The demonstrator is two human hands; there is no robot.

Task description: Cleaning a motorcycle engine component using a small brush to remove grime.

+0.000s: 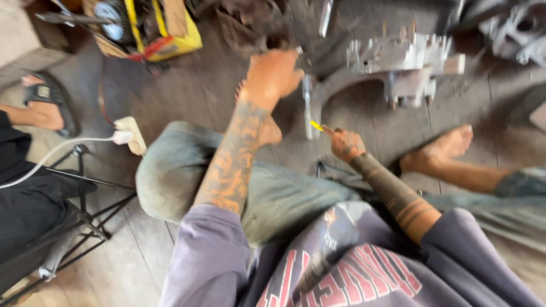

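Sitting on a worn plank floor (187, 91), this person has a big grey metal engine casing (398, 62) lying just ahead of their bare feet, so that's the main piece here. Another person sits off to one side on a folding stool (79, 210), one sandalled foot out, with a white power strip (132, 133) and cable on the boards near the knee.

The left hand (274, 74) is up over the casing's near arm, fingers curled shut around something dark. It's too blurred for me to tell what. The right hand (346, 143) sits lower, just beside the arm's end, pinched closed on a thin tool with a yellow tip (316, 125) that points at the metal.

What worries me: bare toes sit right beside a heavy lump of metal with nothing holding it, so if it gets levered or knocked it could roll onto a foot. That skinny tool could also skid off the smooth surface and jab the other hand. The cable is a snag risk too.
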